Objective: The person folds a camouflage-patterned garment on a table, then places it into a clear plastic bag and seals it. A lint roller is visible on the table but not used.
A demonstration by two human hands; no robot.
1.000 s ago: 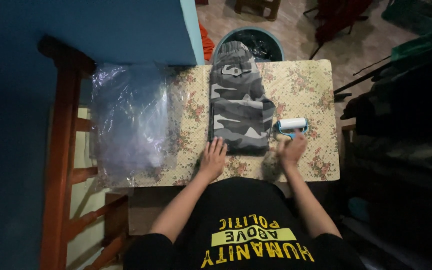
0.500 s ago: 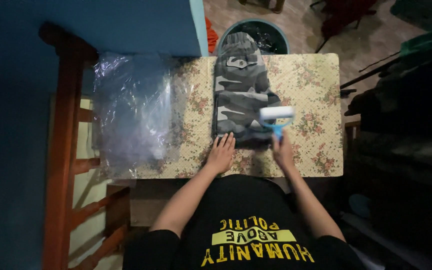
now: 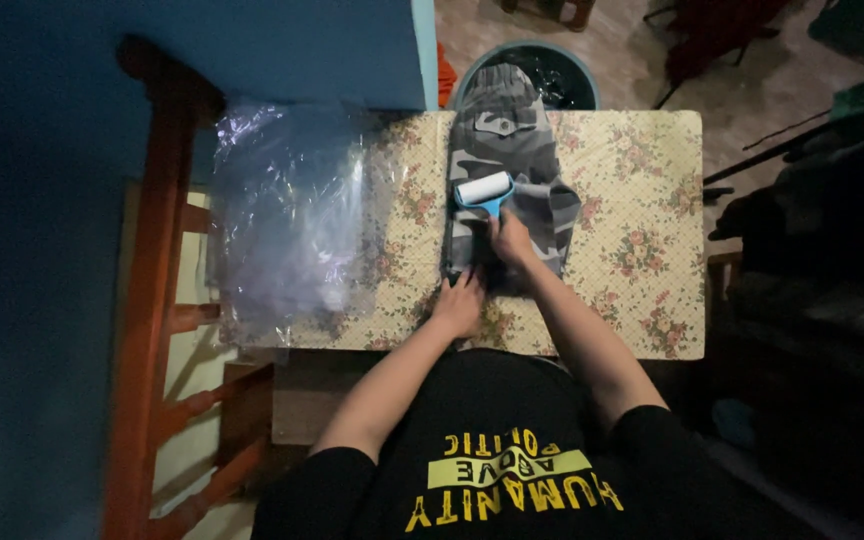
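Right hand [image 3: 510,240]: my grip is closed around a blue-handled lint roller [image 3: 485,192], its white roll on the folded camouflage trousers [image 3: 505,170]. Left hand [image 3: 458,302]: flat, fingers spread, pinning the trousers' near edge to the floral counter [image 3: 642,240]. Clear plastic bag [image 3: 287,215]: left of it.

grey camouflage trousers [image 3: 504,150], floral tablecloth [image 3: 642,210], blue-handled roller [image 3: 485,192]

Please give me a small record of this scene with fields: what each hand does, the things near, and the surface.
left hand: lies flat on the near end of the camouflage garment, pressing it down
right hand: holds the blue handle of a lint roller, its white roll on the garment
garment: folded, lies lengthwise along the table
surface: table with a floral cloth
left of garment: clear plastic bag
beyond the table: round bin on the floor
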